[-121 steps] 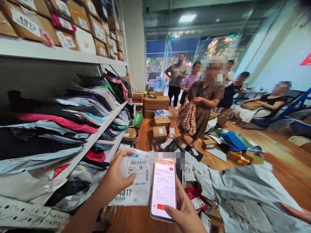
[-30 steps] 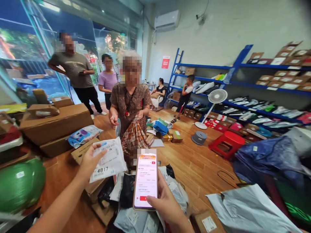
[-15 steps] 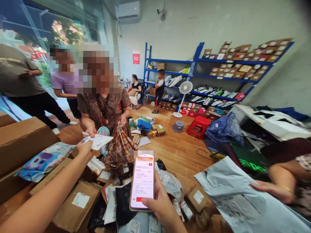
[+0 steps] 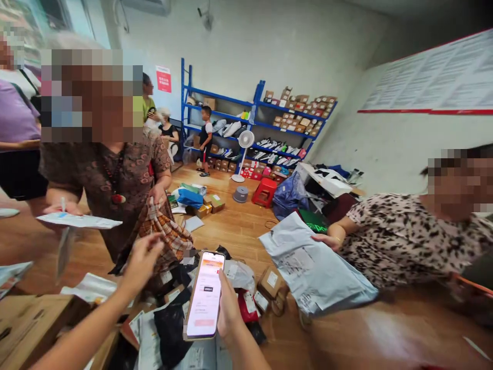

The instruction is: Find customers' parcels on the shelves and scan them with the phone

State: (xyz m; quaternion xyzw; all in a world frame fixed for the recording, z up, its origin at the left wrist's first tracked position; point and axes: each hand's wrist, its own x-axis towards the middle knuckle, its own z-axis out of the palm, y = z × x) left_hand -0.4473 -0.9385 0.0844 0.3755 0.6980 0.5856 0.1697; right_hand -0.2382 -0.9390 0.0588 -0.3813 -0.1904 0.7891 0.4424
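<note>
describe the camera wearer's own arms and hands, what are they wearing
Both forearms are bare as far as the frame shows: no sleeves, gloves, watch or bracelet in view. The left hand has no visible rings. The right hand also looks unadorned, though part of it is hidden.

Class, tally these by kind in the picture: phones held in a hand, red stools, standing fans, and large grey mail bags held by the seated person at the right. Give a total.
Phones, in the right hand: 1
Red stools: 1
Standing fans: 1
Large grey mail bags: 1
Total: 4
</note>
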